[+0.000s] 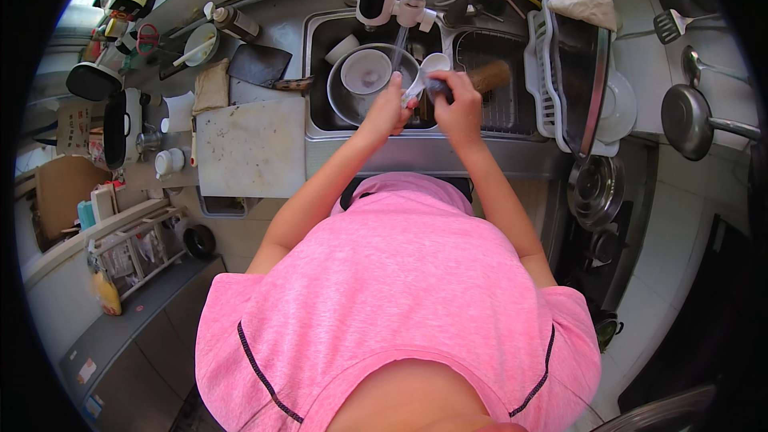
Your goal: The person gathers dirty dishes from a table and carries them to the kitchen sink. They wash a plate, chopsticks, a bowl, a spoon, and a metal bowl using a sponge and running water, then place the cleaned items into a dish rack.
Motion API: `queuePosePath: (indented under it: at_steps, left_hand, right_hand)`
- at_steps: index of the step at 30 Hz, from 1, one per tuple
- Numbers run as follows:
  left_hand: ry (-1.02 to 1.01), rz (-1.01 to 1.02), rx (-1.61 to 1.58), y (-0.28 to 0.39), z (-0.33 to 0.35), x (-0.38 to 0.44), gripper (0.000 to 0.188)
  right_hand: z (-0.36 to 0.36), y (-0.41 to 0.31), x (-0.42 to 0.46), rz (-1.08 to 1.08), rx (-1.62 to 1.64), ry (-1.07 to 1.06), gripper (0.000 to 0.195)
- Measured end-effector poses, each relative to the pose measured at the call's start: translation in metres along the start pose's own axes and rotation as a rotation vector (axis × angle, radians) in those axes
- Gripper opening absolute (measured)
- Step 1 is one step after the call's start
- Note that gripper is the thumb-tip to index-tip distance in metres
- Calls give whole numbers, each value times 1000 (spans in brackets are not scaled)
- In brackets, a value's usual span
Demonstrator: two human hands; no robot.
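Note:
My left hand (pixel 385 111) grips the handle of a white soup spoon (pixel 435 62), its bowl pointing up and to the right. Pinched in my right hand (pixel 461 107) is a dark, blurred scrubber (pixel 439 90), close against the spoon; I cannot tell whether they touch. Both hands are over the front of the left sink basin (pixel 317 102). Below them sits a round metal bowl (pixel 337 99) with a white bowl (pixel 365 71) inside it. Water (pixel 399 48) runs from the faucet (pixel 413 7) just beyond my left hand. Another white dish (pixel 342 49) leans behind the metal bowl.
Left of the sink are a cleaver (pixel 259 65), a white cutting board (pixel 252 147) and a folded cloth (pixel 211 87). A brown cylindrical object (pixel 489 76) lies over the right basin's wire rack (pixel 501 109). A white dish rack (pixel 545 72) stands at right; pans (pixel 685 123) hang on the wall.

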State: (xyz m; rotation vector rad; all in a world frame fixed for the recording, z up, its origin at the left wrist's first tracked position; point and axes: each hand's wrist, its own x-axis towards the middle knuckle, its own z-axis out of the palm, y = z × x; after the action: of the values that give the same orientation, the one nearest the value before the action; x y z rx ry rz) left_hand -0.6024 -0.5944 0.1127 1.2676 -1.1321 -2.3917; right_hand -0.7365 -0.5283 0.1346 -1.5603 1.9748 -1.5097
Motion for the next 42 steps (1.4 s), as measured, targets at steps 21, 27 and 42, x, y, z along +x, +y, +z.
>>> queuePosePath:
  at_steps: [21, 27, 42]
  left_hand:
    - [157, 447, 589, -2, -3, -19, 30]
    - [158, 472, 494, -7, 4, -6, 25]
    - [177, 475, 582, 6, 16, -18, 23]
  right_hand:
    - [-8, 28, 7, 569, 641, 188, 20]
    - [1, -1, 0, -297, -151, -94, 36]
    - [14, 31, 17, -17, 92, 59, 17]
